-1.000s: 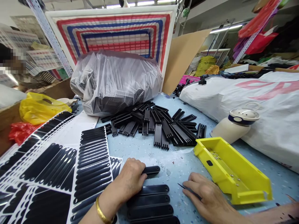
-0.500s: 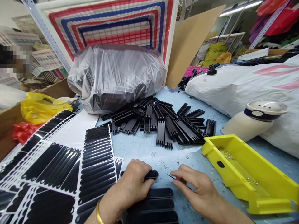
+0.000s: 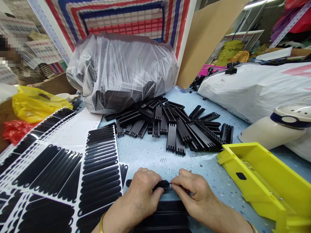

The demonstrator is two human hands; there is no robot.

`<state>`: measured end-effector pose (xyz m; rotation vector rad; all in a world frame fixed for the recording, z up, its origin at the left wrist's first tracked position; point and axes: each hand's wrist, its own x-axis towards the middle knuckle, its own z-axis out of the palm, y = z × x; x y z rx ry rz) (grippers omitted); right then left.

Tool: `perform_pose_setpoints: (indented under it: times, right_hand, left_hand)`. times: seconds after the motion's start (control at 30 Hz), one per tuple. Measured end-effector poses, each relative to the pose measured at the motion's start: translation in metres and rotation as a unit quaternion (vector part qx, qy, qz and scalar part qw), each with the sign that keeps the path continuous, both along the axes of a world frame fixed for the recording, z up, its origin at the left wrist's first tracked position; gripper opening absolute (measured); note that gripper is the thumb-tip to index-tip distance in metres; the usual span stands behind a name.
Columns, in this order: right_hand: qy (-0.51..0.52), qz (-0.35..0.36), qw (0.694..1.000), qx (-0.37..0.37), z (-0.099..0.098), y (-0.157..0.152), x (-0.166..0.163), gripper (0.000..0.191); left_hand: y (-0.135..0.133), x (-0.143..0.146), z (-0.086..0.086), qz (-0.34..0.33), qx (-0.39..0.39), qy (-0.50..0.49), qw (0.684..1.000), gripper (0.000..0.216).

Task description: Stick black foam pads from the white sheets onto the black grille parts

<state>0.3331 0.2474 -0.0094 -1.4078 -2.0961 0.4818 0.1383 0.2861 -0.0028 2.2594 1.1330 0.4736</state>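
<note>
My left hand (image 3: 143,191) is closed around a black plastic strip with rounded ends (image 3: 164,184), pressing it near the table. At the strip's right end, my right hand (image 3: 193,191) pinches a thin dark pin-like piece (image 3: 170,183). Its tip meets or nearly meets the strip's end; fingers hide the rest. Below both hands lie several similar black strips (image 3: 170,220) side by side. Left of my left hand is a white sheet of black rounded stickers (image 3: 100,174).
A pile of black slotted parts (image 3: 172,136) lies ahead, before a plastic-wrapped bundle (image 3: 126,71). On the right are a yellow bin (image 3: 257,191) with small metal bits, a cream bottle (image 3: 269,132) and a white sack (image 3: 243,90). A yellow bag (image 3: 36,103) sits left.
My right hand has moved left, bringing the pin-like piece to the strip's right end. My left hand keeps its grip on the strip. The view has shifted slightly.
</note>
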Motion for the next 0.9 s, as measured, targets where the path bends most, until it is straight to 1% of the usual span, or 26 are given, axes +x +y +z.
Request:
perform_pose_setpoints:
  times: [0.13,0.3,0.7,0.8,0.9]
  right_hand:
    - [0.011,0.007,1.000,0.005,-0.0011,0.0017,-0.0027,0.027]
    - [0.022,0.015,1.000,0.013,-0.0021,0.0036,-0.0035,0.026]
    - [0.019,0.018,1.000,-0.002,0.0033,0.0058,-0.0039,0.027]
    - [0.034,0.017,0.999,-0.015,0.0050,0.0074,-0.0039,0.025]
    - [0.055,0.018,0.997,-0.049,0.0059,0.0092,-0.0027,0.024]
  left_hand:
    - [0.0008,0.0012,0.0035,-0.007,-0.007,0.016,1.000,0.008]
    - [0.0011,0.0013,0.0070,-0.015,-0.019,0.014,1.000,0.011]
    - [0.0002,-0.0015,0.0005,-0.005,-0.011,-0.023,1.000,0.012]
    - [0.0002,-0.0019,0.0001,-0.001,-0.012,-0.024,1.000,0.013]
    - [0.0011,-0.0019,-0.0002,-0.005,-0.018,-0.042,0.999,0.020]
